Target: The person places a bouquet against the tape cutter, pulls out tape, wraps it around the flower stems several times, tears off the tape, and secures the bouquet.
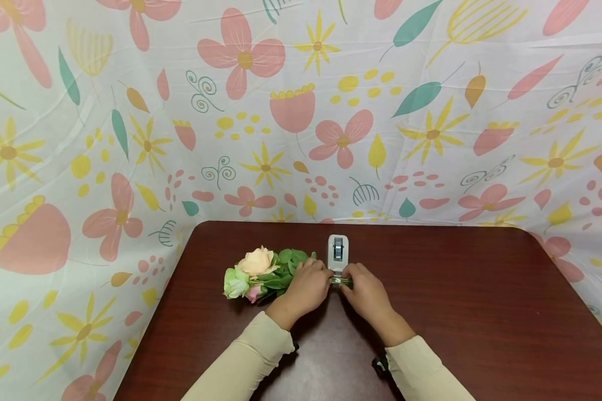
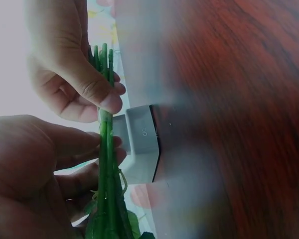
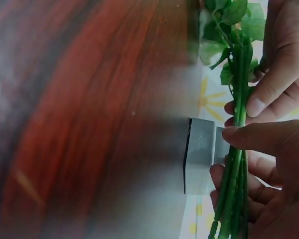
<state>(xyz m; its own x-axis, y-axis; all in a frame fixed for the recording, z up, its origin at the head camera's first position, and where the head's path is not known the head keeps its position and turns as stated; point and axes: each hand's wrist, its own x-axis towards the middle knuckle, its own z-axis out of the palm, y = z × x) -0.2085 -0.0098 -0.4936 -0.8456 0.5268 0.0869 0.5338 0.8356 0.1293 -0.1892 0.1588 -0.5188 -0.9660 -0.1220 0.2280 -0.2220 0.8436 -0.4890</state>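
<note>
"What's leftmost there?"
"The bouquet (image 1: 281, 271), blooms (image 1: 256, 262) toward the left, over the table (image 1: 456, 312); then the left hand (image 1: 308, 285), pinching the stems (image 1: 343, 281)."
"And next?"
"Tape dispenser (image 1: 338, 253) just beyond, then the right hand (image 1: 368, 292), pinching stems too, perhaps on clear tape (image 2: 106, 117)."

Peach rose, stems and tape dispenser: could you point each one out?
Peach rose (image 1: 257, 262): head view, on its petals.
Stems (image 3: 234, 174): right wrist view, on their lower stretch.
Tape dispenser (image 1: 338, 266): head view, on its pale near end.
</note>
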